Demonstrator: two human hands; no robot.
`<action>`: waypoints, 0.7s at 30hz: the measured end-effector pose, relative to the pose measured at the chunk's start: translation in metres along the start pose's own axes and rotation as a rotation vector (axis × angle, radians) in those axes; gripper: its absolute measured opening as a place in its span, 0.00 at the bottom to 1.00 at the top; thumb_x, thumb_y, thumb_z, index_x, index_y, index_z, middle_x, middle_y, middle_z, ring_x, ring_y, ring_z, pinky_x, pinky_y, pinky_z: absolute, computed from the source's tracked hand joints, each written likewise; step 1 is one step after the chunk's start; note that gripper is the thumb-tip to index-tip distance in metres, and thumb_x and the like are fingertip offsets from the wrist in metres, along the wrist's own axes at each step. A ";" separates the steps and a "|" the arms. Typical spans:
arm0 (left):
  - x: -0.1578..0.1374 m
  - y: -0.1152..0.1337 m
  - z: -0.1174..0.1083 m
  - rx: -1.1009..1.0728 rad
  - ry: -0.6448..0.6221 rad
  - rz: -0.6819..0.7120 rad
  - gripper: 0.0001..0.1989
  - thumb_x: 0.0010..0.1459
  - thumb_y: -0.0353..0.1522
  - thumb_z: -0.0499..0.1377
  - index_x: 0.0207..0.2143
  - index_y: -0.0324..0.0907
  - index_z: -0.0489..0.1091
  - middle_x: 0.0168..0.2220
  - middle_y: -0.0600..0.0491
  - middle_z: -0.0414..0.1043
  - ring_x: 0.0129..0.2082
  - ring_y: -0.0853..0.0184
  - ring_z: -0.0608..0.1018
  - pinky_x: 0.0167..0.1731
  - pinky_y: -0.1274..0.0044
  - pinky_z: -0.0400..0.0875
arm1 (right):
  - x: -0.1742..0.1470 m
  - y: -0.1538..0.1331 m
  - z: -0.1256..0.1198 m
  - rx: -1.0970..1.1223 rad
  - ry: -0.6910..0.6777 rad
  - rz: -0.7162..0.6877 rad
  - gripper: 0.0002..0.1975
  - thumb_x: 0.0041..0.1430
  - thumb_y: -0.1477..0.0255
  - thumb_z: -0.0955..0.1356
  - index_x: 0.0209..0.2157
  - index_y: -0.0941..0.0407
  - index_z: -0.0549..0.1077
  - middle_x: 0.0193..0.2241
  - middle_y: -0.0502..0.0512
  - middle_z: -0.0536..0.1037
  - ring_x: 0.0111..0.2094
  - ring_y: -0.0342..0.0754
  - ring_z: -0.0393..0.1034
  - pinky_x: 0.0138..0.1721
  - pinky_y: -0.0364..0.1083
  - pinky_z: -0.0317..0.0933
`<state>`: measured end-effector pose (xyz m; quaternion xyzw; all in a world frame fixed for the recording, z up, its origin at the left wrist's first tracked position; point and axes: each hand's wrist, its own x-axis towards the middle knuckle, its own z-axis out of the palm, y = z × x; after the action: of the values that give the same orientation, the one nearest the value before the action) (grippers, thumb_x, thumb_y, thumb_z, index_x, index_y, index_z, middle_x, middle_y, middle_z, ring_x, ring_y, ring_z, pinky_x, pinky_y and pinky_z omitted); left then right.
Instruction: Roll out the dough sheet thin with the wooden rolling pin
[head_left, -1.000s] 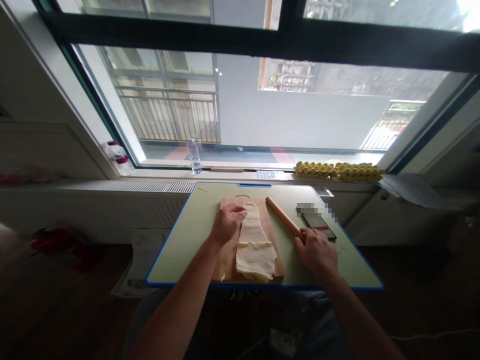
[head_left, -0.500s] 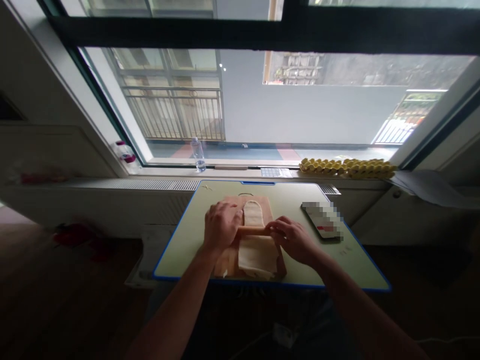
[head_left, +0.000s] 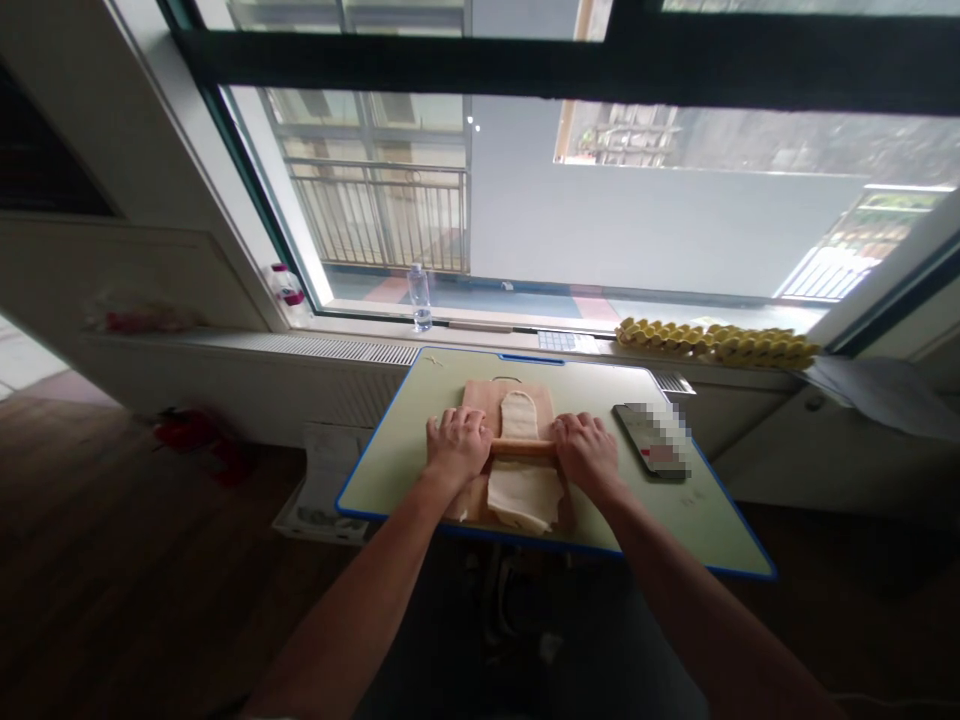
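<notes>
Gripping rolling pin (head_left: 523, 447), green table (head_left: 406, 428), window (head_left: 555, 215)

Green table (head_left: 401, 445) under cutting board (head_left: 478, 392), phone (head_left: 637, 432)

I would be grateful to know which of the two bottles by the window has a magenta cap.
The left-hand bottle: its cap and label are magenta, whereas the right-hand bottle looks clear and colourless.

arms (head_left: 394, 565): extended forward | left hand (head_left: 459, 441): curled | right hand (head_left: 587, 450): curled
</notes>
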<state>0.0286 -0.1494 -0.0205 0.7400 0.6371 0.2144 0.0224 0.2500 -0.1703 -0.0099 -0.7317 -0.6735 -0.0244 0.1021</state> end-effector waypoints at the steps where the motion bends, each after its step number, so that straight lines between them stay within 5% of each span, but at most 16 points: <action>1: 0.004 -0.002 0.002 0.006 -0.011 0.016 0.18 0.68 0.35 0.53 0.55 0.50 0.77 0.60 0.45 0.76 0.61 0.51 0.73 0.65 0.53 0.59 | 0.004 0.000 0.001 -0.008 -0.002 -0.020 0.22 0.78 0.63 0.55 0.54 0.52 0.78 0.53 0.61 0.79 0.54 0.56 0.68 0.52 0.51 0.62; 11: 0.055 -0.020 0.013 -0.039 -0.286 0.036 0.28 0.69 0.39 0.53 0.71 0.53 0.65 0.75 0.46 0.59 0.74 0.46 0.60 0.71 0.41 0.48 | 0.052 0.008 0.020 0.029 -0.144 -0.021 0.30 0.77 0.57 0.55 0.73 0.52 0.63 0.71 0.59 0.66 0.69 0.63 0.59 0.66 0.63 0.56; 15: 0.064 -0.024 0.017 -0.067 -0.284 0.051 0.28 0.68 0.41 0.56 0.70 0.55 0.66 0.75 0.47 0.59 0.74 0.45 0.60 0.72 0.43 0.47 | 0.062 0.013 0.025 0.042 -0.174 -0.023 0.33 0.76 0.54 0.55 0.75 0.52 0.59 0.72 0.58 0.65 0.69 0.63 0.59 0.67 0.62 0.56; 21: 0.031 -0.024 0.011 -0.149 -0.192 0.061 0.28 0.68 0.39 0.58 0.69 0.58 0.67 0.73 0.50 0.63 0.73 0.46 0.63 0.73 0.46 0.46 | 0.030 0.012 0.028 0.046 -0.118 -0.045 0.31 0.74 0.57 0.57 0.73 0.51 0.62 0.70 0.58 0.67 0.70 0.64 0.58 0.69 0.63 0.53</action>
<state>0.0132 -0.1128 -0.0291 0.7726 0.5914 0.1897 0.1316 0.2622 -0.1369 -0.0335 -0.7139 -0.6951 0.0319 0.0786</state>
